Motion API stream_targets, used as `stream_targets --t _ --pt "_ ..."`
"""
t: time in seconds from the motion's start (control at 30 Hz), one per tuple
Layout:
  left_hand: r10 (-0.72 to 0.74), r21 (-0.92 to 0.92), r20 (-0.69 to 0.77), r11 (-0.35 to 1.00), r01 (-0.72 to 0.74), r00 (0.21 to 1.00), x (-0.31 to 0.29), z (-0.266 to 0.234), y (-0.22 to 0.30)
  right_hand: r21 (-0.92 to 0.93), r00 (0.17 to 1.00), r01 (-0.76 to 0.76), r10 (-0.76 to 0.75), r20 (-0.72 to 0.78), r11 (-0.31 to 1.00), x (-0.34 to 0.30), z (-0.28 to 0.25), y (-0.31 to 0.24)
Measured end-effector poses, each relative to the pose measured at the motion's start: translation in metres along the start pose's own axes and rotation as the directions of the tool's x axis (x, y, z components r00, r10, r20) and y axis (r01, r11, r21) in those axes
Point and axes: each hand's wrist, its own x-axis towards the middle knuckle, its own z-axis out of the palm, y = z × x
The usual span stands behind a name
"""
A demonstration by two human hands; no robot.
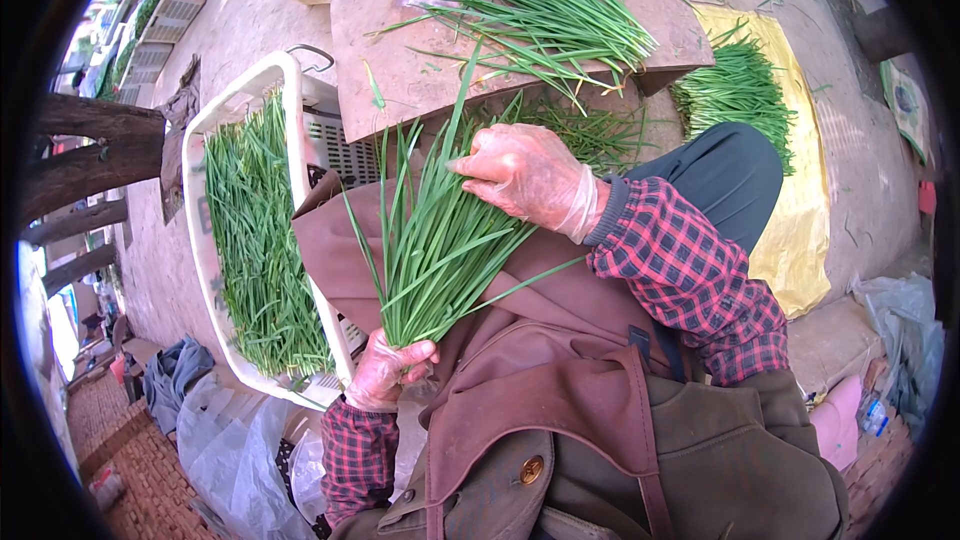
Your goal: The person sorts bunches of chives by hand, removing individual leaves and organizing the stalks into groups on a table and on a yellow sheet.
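Note:
A fanned bunch of garlic chives [440, 250], long, flat and green, lies over the brown apron [350, 250] on my lap. My left hand [388, 370], in a clear plastic glove, is closed around the bunch's narrow end. My right hand [525, 180], gloved the same way, is at the upper right of the leaves. Its fingers are curled and pinch leaves near the spread end; the fingertips are partly hidden. Beyond it, a larger heap of chives [570, 15] rests on a brown board [360, 60].
Left of my knees stands a white crate [195, 230] filled with chives. More chives [740, 90] lie on a yellow sheet [805, 230] at right. Loose leaves [590, 135] lie under the board's edge. Wooden posts [90, 160] stand far left; clear plastic bags [235, 460] lie lower left.

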Motion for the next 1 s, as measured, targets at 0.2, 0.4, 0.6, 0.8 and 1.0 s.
stream_targets --t 0.2,0.4,0.6,0.8,1.0 --pt "0.001 -0.015 0.006 1.000 -0.001 1.000 0.000 0.000 -0.002 -0.205 0.994 0.095 -0.105 -0.035 0.974 0.007 0.008 0.000" --pt "0.023 -0.058 0.043 0.998 -0.021 0.999 0.002 0.006 -0.001 0.364 0.899 -0.298 0.388 -0.204 0.882 0.010 -0.004 0.000" --pt "0.020 -0.110 0.042 0.994 -0.015 0.999 0.005 0.004 -0.005 0.158 0.912 -0.309 0.339 -0.232 0.938 -0.004 -0.061 0.024" --pt "0.027 -0.122 0.058 0.992 -0.020 0.998 0.009 0.004 -0.008 0.203 0.987 -0.159 0.164 -0.008 0.966 -0.008 -0.038 -0.010" --pt "0.040 -0.150 0.048 0.988 -0.033 0.998 0.006 0.005 -0.008 0.149 0.940 -0.311 0.281 0.192 0.939 -0.021 -0.011 -0.005"
